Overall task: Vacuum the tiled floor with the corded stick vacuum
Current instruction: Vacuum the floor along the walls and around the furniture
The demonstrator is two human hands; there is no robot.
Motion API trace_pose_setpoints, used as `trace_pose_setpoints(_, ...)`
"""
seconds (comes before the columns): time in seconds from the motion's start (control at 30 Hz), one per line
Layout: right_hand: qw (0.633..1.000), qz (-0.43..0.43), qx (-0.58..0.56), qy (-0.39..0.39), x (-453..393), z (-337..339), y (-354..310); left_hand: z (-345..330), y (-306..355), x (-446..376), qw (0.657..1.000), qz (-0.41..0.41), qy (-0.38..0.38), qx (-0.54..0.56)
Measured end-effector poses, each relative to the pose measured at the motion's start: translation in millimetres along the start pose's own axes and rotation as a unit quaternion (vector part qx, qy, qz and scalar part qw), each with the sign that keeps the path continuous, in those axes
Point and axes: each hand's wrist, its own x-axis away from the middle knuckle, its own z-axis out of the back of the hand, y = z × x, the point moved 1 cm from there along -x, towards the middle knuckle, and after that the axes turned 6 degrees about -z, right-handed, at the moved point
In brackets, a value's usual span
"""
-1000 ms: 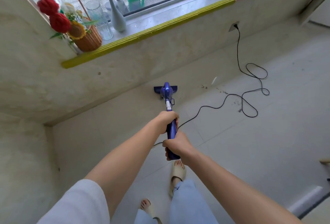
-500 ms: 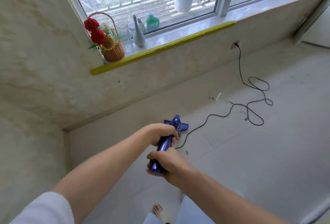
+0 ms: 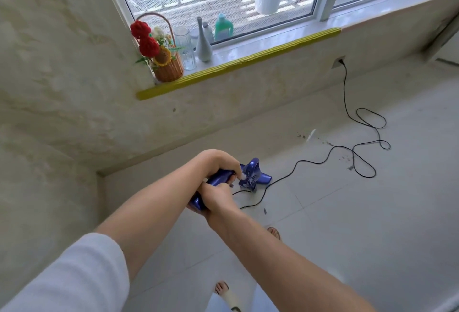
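- Pulled back from the base of the wall since a second ago, the blue stick vacuum (image 3: 250,175) now has its floor head just ahead of the person's hands, well short of the skirting it was touching earlier.
- Left hand (image 3: 221,165) is curled over the upper part of the blue handle; right hand (image 3: 216,198) is wrapped round the handle's lower end, the two hands touching.
- Floor head rests on the pale tiled floor (image 3: 347,224), near the corner under the window sill (image 3: 238,64).
- Black power cord (image 3: 310,161) runs from the vacuum across the tiles in loose loops to a wall socket (image 3: 339,61) below the sill; one stretch lies right beside the floor head.
- Dark debris (image 3: 325,141) and a pale scrap lie along the wall to the right, near the cord loops, and look not yet cleaned.
- Judged from this, the stroke in hand is a pull-back; the next pass would do well to angle right toward the debris, head kept flat on the tiles, with the cord flicked aside so the head does not ride over it.
- On the sill stand a wicker flower basket (image 3: 169,70), a glass jar (image 3: 185,48) and a white vase (image 3: 203,45).
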Motion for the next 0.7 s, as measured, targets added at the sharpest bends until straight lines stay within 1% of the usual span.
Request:
trace_pose_setpoints(0.2,1.000,-0.001,0.008,0.013,-31,17,-55,18,55,-31,1.000,0.007,0.009,-0.010)
trace_pose_setpoints(0.37,0.998,-0.005,0.041,0.041,-72,50,-105,24,113,-68,1.000,0.010,0.008,-0.021)
trace_pose_setpoints(0.47,0.996,-0.003,0.059,0.062,-98,71,-131,22,147,-93,0.999,-0.001,0.024,-0.035)
trace_pose_setpoints(0.6,0.993,-0.002,0.068,0.094,-120,93,-161,19,178,-121,0.998,-0.026,0.050,-0.030)
trace_pose_setpoints(0.7,0.989,-0.005,0.097,0.113,-133,114,-185,15,201,-137,0.997,-0.037,0.059,-0.020)
